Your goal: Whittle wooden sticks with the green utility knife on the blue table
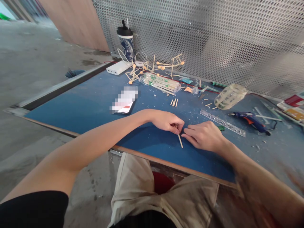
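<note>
The left hand [166, 121] is pinching the upper end of one thin wooden stick [180, 138] between thumb and fingertips, its grip pressed together on it. The right hand [204, 135] is resting knuckles-up just beside the stick, fingertips meeting the left hand's over the stick's top; whether its grip is closing on the wood cannot be told. The stick is lying slanted on the blue bench [90, 107], its lower end poking out toward the bench's near edge, pale and straight.

Just beyond the stick, one clear plastic ruler [222, 122] is lying flat, and past that one blue glue gun [252, 121] with an orange trigger. About four short cut stick pieces [174, 102] are sitting farther back from the stick. Behind those, one clear bag of long sticks [161, 83] is lying, and one roll of translucent ribbed tape [230, 95] to its side. At the bench's far edge, two stick-and-ball frames [152, 68] are standing, jointed with small orange balls, next to one white power bank [118, 67] and one dark lidded cup [126, 42]. One phone [125, 100] is lying flat, well apart from the stick. A perforated metal sheet [213, 31] is rising behind the bench.
</note>
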Tool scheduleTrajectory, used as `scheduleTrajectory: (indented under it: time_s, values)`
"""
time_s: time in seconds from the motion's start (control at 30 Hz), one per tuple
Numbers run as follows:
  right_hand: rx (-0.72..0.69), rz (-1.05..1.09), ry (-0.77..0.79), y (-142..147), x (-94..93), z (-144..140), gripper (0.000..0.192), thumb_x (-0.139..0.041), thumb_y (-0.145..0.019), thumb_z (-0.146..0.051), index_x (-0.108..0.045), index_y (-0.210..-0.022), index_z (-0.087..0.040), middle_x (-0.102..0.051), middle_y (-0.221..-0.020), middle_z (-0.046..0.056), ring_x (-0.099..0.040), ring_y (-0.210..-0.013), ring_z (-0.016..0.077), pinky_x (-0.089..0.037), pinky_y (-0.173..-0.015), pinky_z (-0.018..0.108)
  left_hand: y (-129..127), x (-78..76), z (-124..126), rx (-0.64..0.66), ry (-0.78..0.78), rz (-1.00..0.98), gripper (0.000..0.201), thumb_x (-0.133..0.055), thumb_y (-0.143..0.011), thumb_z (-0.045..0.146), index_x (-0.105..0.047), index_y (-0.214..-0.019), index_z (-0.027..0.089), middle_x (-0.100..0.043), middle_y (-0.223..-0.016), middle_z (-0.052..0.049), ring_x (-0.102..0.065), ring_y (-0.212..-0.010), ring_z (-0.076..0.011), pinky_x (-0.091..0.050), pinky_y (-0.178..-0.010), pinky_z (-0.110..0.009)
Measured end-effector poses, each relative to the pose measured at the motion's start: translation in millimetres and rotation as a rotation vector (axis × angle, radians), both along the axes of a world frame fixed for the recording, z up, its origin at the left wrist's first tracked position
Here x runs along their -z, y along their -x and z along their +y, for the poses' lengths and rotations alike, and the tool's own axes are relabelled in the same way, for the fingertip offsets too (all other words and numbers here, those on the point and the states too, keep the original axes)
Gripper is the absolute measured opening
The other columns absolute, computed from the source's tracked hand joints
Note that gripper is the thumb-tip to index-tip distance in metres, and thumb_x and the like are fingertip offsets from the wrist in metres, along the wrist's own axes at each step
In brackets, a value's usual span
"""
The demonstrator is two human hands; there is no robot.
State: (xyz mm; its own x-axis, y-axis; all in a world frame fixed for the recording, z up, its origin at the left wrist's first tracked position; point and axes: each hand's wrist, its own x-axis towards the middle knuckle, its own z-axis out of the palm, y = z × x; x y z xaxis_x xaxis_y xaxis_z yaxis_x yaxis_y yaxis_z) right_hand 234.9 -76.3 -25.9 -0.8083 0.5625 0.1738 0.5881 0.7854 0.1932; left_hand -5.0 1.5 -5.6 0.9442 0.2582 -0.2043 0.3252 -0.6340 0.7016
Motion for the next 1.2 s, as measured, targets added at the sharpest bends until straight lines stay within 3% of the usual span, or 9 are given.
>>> scheduleTrajectory:
  time_s: [0.27,0.5,0.63,0.73,0.83,0.93,1.03,1.1,1.2]
  values:
    - [0.059,-0.055,0.112,4.1,-10.2,-2.1,0.041,-0.035,-0.108,-0.042,-0.069,-0.096,-0.023,-0.073,-0.08,-0.002,-0.062,-0.065,0.015,-0.014,-0.057,0.035,0.6,3.3,2.8,0.062,0.008,-0.019,0.013,-0.057,-0.095,0.033,-0.064,-0.099,0.023,-0.067,-0.087,0.0,-0.056,-0.074,-0.0138,-0.04,-0.068,-0.025]
    - [0.08,-0.124,0.102,1.8,-13.4,-4.0,0.039,-0.037,-0.107,-0.041,-0.063,-0.085,-0.023,-0.07,-0.075,-0.001,-0.058,-0.058,0.014,-0.01,-0.057,0.034,3.0,1.5,3.3,0.032,0.088,-0.023,0.017,-0.061,-0.093,0.036,-0.066,-0.099,0.021,-0.067,-0.088,-0.001,-0.057,-0.076,-0.0139,-0.042,-0.068,-0.025]
    - [0.052,-0.044,0.085,-5.7,-4.9,-2.2,0.041,-0.035,-0.107,-0.042,-0.063,-0.084,-0.023,-0.069,-0.076,0.0,-0.059,-0.063,0.0143,-0.015,-0.056,0.033,3.9,2.2,5.5,0.054,0.114,-0.033,0.02,-0.061,-0.093,0.038,-0.066,-0.102,0.021,-0.069,-0.094,-0.003,-0.06,-0.081,-0.0152,-0.044,-0.072,-0.026]
    - [0.155,0.037,0.057,-11.1,-1.7,4.0,0.041,-0.036,-0.107,-0.043,-0.063,-0.083,-0.024,-0.069,-0.075,0.0,-0.061,-0.066,0.0151,-0.02,-0.056,0.032,4.5,3.9,7.4,0.04,0.113,-0.065,0.019,-0.06,-0.094,0.037,-0.064,-0.101,0.021,-0.07,-0.096,-0.004,-0.061,-0.082,-0.0155,-0.045,-0.073,-0.027]
    - [0.377,0.107,-0.029,-18.1,-5.8,12.3,0.036,-0.041,-0.105,-0.047,-0.068,-0.095,-0.026,-0.074,-0.088,0.001,-0.065,-0.075,0.0188,-0.027,-0.059,0.032,3.7,5.2,6.6,-0.041,0.039,-0.155,0.018,-0.058,-0.095,0.037,-0.062,-0.099,0.02,-0.068,-0.091,-0.004,-0.059,-0.076,-0.0147,-0.043,-0.07,-0.027]
    - [0.479,0.247,-0.127,-24.7,-13.8,18.3,0.033,-0.045,-0.104,-0.045,-0.067,-0.117,-0.025,-0.075,-0.111,0.006,-0.066,-0.099,0.0254,-0.041,-0.077,0.034,-0.7,5.3,1.5,-0.163,-0.098,-0.266,0.018,-0.055,-0.097,0.037,-0.06,-0.096,0.019,-0.063,-0.076,-0.002,-0.051,-0.064,-0.0127,-0.038,-0.063,-0.028]
    - [0.376,0.408,-0.087,-25.8,-19.2,18.8,0.037,-0.046,-0.104,-0.045,-0.064,-0.126,-0.022,-0.073,-0.116,0.009,-0.064,-0.107,0.0263,-0.044,-0.092,0.038,-8.0,3.8,-7.1,-0.319,-0.215,-0.397,0.018,-0.052,-0.098,0.037,-0.056,-0.095,0.02,-0.059,-0.07,0.0,-0.045,-0.059,-0.0112,-0.034,-0.06,-0.028]
    - [0.264,0.442,0.004,-23.6,-19.6,16.9,0.036,-0.048,-0.103,-0.045,-0.065,-0.124,-0.021,-0.075,-0.106,0.008,-0.066,-0.095,0.0231,-0.044,-0.089,0.036,-12.4,1.9,-13.8,-0.405,-0.272,-0.463,0.019,-0.051,-0.099,0.038,-0.055,-0.095,0.02,-0.057,-0.068,0.002,-0.044,-0.057,-0.0107,-0.034,-0.059,-0.028]
    - [0.16,0.44,0.066,-20.6,-17.0,13.8,0.032,-0.043,-0.106,-0.037,-0.07,-0.104,-0.019,-0.072,-0.082,0.005,-0.061,-0.075,0.0185,-0.043,-0.079,0.033,-16.1,-1.7,-22.8,-0.476,-0.354,-0.5,0.022,-0.049,-0.1,0.04,-0.056,-0.096,0.02,-0.055,-0.065,0.003,-0.045,-0.055,-0.0104,-0.035,-0.059,-0.027]
